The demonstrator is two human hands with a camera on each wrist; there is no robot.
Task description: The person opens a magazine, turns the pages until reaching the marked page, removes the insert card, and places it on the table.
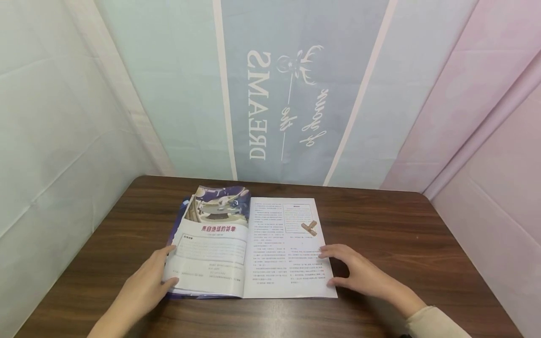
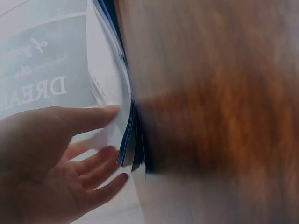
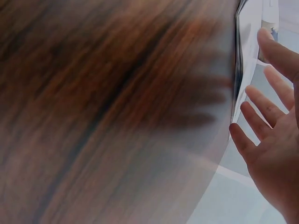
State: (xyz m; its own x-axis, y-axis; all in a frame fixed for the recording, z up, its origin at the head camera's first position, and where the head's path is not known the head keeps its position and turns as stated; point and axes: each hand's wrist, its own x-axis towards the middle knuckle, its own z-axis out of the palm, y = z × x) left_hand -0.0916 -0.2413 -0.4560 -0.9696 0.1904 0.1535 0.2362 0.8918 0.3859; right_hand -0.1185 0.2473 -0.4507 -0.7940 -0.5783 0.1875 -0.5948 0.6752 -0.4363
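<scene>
Left hand (image 1: 153, 273): yours, at the outer edge of the left page (image 1: 203, 277), near corner; grip wide, thumb and fingers spread about the leaf edges, with no clear pinch; whether the lower fingers bear on the leaves, you cannot tell. Magazine (image 1: 247, 263): one, lying open on the counter (image 1: 380, 220), directly between your two hands, to the right of the left grip and to the left of the right one. Spread appears longest from side to side; its fold runs away from you, near to far. Illustration (image 1: 224, 205) at the left page's far end, heading (image 1: 218, 229) beneath it, so the page top points away from you. Right page (image 1: 270, 253): lies nearly flat. Right hand (image 1: 362, 273): yours, fingertips over that page's outer edge, grip wide, fingers extended, holding nothing. Nearer hand: neither clearly; each stands at its own side edge.
</scene>
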